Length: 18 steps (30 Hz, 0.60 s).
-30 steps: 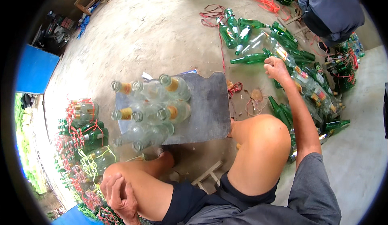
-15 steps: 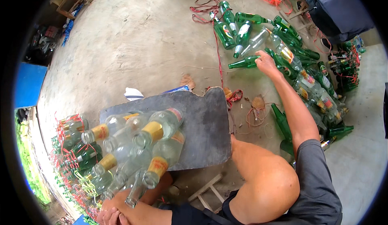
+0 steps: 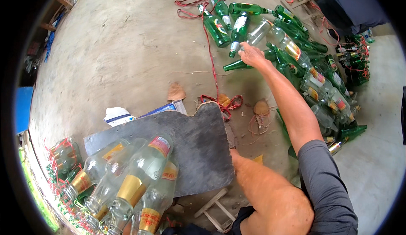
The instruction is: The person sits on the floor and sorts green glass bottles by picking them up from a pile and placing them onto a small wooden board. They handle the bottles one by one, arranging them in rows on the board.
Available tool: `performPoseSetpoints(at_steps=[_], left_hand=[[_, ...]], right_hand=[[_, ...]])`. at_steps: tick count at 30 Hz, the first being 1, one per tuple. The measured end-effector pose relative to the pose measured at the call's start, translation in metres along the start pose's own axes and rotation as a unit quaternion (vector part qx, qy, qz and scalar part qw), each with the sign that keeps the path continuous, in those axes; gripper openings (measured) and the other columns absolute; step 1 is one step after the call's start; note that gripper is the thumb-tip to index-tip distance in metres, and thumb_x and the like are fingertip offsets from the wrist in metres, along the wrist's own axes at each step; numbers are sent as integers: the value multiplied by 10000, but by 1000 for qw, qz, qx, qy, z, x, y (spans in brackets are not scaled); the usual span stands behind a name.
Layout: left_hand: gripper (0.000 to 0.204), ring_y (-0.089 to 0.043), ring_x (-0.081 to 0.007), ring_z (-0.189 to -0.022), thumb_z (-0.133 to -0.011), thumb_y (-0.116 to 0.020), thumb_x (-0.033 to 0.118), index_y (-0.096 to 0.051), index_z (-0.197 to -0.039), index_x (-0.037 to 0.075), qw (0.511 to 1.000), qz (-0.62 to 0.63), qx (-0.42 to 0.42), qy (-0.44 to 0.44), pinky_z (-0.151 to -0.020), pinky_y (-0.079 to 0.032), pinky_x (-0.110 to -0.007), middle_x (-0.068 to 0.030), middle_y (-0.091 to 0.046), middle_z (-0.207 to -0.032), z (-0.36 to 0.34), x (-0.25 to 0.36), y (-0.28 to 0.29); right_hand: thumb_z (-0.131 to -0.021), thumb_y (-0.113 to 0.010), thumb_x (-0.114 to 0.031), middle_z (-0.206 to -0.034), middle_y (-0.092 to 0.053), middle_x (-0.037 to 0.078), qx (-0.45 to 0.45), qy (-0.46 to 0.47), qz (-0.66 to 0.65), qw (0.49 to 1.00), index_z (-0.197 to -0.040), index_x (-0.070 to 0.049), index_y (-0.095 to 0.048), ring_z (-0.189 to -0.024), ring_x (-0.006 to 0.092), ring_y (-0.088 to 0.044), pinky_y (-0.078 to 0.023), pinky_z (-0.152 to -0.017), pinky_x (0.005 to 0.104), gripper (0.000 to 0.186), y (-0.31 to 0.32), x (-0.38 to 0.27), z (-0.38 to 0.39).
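Observation:
My right hand (image 3: 253, 56) reaches out to the bottles on the floor. Its fingers close at the neck end of a clear glass bottle (image 3: 259, 33), covering most of the neck. Just below the hand lies a green bottle (image 3: 239, 65), partly hidden by it. Another green bottle (image 3: 240, 27) with a silver neck lies left of the clear one. Clear bottles with gold neck labels (image 3: 141, 171) lie stacked on a dark board (image 3: 198, 150) in front of me. My left hand is out of the picture.
A heap of green and clear bottles (image 3: 325, 83) spreads along the right. Red cord (image 3: 210, 49) trails over the floor to the board. Tied bundles of bottles (image 3: 65, 154) stand at left. A small wooden frame (image 3: 218, 209) is below the board; dark cloth (image 3: 351, 4) shows at upper right.
My right hand has gone farther forward, from beside the lying green bottle to the clear bottle's neck. The view has shifted, and my left hand has dropped out of it.

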State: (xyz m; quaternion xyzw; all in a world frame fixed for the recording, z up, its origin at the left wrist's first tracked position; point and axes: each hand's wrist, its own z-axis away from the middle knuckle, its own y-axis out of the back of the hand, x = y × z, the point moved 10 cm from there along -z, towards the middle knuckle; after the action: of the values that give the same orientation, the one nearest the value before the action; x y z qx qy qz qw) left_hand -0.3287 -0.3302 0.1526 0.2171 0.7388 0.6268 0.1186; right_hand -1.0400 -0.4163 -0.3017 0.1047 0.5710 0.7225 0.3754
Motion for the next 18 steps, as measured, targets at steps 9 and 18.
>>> performPoseSetpoints(at_steps=[9, 18], left_hand=[[72, -696, -440, -1025, -919, -691, -30, -732, -978, -38, 1000, -21, -16, 13, -973, -532, -562, -256, -765, -1094, -8, 11, -6], [120, -677, -452, -998, -936, -688, 9, -730, -1031, -52, 999, -19, -38, 13, -927, -535, -571, -282, -731, -1061, -13, 17, -10]], right_hand=[[-1033, -572, -419, -1429, -664, 188, -18, -28, -5, 999, -1469, -274, -560, -1372, 483, -551, -293, -1145, 746, 459, -10, 8, -10], [-1016, -623, -393, -1397, -693, 143, -3, -65, -51, 997, -1369, -275, -659, -1365, 397, -593, -251, -1207, 704, 375, -8, 15, -16]])
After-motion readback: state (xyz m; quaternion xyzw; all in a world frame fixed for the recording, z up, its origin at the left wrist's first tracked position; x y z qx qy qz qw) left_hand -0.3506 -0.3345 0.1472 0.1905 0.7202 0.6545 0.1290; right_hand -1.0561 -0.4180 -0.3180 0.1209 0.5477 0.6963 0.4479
